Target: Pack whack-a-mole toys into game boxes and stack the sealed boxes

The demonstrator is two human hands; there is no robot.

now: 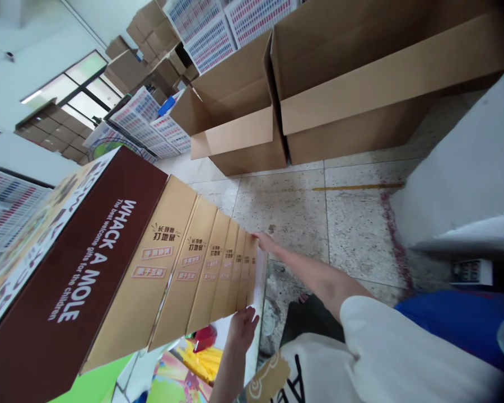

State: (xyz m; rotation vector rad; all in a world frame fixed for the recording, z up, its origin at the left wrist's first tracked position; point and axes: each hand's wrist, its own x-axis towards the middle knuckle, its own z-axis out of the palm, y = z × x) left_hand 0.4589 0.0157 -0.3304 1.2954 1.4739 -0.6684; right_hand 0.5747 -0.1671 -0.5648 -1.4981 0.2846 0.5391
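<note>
A tall stack of Whack A Mole toy boxes (208, 254) fills the left of the tilted view. Its nearest box has a dark brown face (96, 246) with white lettering; the others show tan sides. At the far end of the stack, my right hand (265, 243) grips the edge of the last boxes. My left hand (241, 330) is at the opposite corner of that same end, fingers bent against the boxes. Part of its grip is hidden. A white table edge (258, 285) shows just beyond the last box.
Beside the stack lie a yellow bag (204, 361), a red item (205, 338) and a colourful printed sheet (176, 380). Two large open cartons (243, 134) stand on the tiled floor (294, 207). White crates (210, 45) and brown cartons are piled behind. A white pillar (466, 162) rises at right.
</note>
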